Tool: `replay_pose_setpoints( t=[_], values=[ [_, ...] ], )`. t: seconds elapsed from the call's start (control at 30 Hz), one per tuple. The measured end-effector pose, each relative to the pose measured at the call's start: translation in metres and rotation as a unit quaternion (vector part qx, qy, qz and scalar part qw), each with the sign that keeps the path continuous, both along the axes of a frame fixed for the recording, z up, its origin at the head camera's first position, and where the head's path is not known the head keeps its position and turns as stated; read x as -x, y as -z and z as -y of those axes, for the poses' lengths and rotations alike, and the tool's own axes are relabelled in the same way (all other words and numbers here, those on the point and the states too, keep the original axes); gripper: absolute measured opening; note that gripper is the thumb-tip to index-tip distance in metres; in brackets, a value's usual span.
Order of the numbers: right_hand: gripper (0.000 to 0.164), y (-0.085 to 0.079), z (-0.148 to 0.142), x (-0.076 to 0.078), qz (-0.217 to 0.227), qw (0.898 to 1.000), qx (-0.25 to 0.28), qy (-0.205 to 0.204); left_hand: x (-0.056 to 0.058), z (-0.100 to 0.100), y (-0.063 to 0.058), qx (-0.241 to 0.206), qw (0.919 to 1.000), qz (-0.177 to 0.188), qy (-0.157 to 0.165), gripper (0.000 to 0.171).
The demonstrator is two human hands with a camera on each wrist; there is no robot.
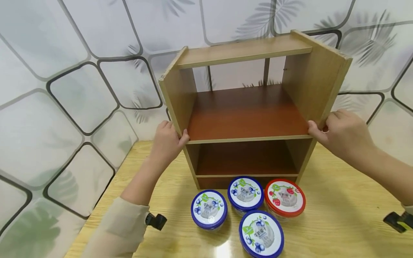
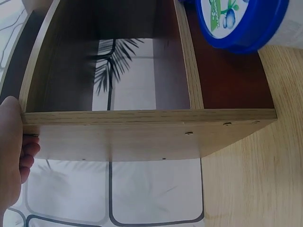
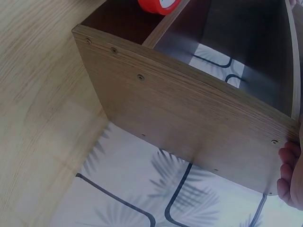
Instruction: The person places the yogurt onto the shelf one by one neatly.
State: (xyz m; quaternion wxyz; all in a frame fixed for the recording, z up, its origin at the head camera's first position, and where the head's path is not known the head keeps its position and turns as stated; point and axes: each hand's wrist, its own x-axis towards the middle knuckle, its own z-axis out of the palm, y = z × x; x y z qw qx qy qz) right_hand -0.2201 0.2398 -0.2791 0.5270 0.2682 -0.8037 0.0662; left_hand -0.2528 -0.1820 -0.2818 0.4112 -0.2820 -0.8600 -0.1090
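evenly, left hand (image 1: 167,142): fingers gripped the wooden shelf unit (image 1: 245,111) at left
right hand (image 1: 346,134): fingers gripped its right side
long axis: ran upright between them

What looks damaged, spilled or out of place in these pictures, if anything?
The shelf unit's side panels look rough and perhaps worn along their top edges near the front, with pale, uneven patches. Nothing appears spilled; the four tubs look closed.

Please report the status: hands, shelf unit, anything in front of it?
Left hand and right hand gripping sides of shelf unit. Unit upright on table. Three blue-lidded tubs and one red-lidded tub close before its base.
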Motion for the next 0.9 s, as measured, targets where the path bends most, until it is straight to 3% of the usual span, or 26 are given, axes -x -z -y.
replay_pose_setpoints(
  t=[0.33, 0.5, 0.7, 0.9],
  values=[
    [0.061, 0.001, -0.010, -0.001, 0.009, 1.000, 0.018, 0.015, 0.000, -0.011, 0.001, 0.019, 0.9998, -0.006, -0.005, 0.021],
    [0.062, 0.001, -0.012, -0.001, 0.007, 1.000, 0.019, 0.014, 0.002, -0.013, 0.001, 0.029, 0.9986, -0.042, -0.011, 0.023],
    [0.065, 0.001, -0.015, -0.003, 0.009, 1.000, 0.017, 0.021, 0.003, -0.013, 0.000, 0.061, 0.9913, -0.104, -0.052, 0.034],
    [0.064, 0.002, -0.013, -0.002, 0.006, 1.000, 0.010, 0.023, -0.001, -0.009, 0.000, 0.074, 0.9901, -0.101, -0.063, 0.036]
  ],
)
